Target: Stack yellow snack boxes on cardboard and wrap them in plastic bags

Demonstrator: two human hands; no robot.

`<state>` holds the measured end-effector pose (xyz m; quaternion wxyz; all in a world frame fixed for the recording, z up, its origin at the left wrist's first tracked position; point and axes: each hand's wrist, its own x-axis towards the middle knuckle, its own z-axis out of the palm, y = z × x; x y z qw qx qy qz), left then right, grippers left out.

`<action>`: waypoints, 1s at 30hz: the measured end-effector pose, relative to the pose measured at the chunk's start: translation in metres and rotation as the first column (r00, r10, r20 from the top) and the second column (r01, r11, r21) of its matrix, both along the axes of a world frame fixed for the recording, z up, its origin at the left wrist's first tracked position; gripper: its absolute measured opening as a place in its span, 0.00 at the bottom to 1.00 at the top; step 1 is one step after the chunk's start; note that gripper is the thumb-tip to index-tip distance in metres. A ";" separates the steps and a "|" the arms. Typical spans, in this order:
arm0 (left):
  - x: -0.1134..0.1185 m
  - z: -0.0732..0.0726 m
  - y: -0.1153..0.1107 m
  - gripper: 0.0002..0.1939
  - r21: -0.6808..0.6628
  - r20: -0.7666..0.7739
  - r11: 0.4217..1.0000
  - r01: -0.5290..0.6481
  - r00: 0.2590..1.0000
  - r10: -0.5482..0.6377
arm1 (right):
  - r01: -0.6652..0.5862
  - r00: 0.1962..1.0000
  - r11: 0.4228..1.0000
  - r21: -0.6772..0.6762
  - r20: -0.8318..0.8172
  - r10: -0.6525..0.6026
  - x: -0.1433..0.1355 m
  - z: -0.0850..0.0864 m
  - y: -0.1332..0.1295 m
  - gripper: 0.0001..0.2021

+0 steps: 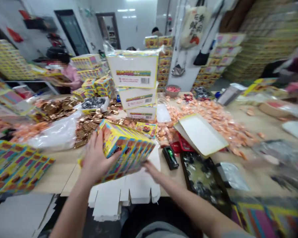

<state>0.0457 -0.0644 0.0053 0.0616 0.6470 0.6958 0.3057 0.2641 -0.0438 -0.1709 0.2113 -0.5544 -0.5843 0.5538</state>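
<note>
A row of small printed cardboard boxes [129, 148], yellow and blue, is tilted above the table between my hands. My left hand [96, 160] grips its left end, thumb along the near side and fingers over the end. At the lower right end, the fingers of my right hand [152, 172] press against the row; its fingertips are partly hidden. Beneath lie flattened white cartons [114, 198], reaching over the table's front edge. A black tape dispenser [170, 158] with green tape stands just right of the row.
Gold-wrapped pieces [86, 127] and orange-wrapped pieces [201, 109] cover much of the table. White display cartons [136, 71] are stacked ahead. More boxes [17, 167] stand at left; a dark tray [203, 178] of black packets lies at right. A person in pink [75, 79] works at far left.
</note>
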 end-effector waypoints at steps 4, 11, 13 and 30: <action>0.028 0.024 0.012 0.53 -0.038 -0.306 0.926 0.376 0.878 -0.369 | -0.048 0.990 0.955 -0.294 -0.143 0.005 -0.061 -0.028 -0.065 0.12; 0.052 -0.012 -0.009 0.50 -0.238 -0.354 0.844 0.480 0.767 -0.535 | -0.270 0.951 0.765 -0.585 -0.040 0.305 -0.020 -0.059 -0.072 0.05; 0.052 -0.007 -0.010 0.49 -0.290 -0.402 0.841 0.456 0.739 -0.540 | -0.224 0.962 0.788 -0.573 0.001 0.273 0.005 -0.061 -0.081 0.05; 0.016 -0.021 -0.005 0.41 -0.068 -0.643 0.722 0.688 0.523 -0.559 | 0.373 0.796 0.884 0.284 0.393 -0.462 0.124 -0.012 0.147 0.16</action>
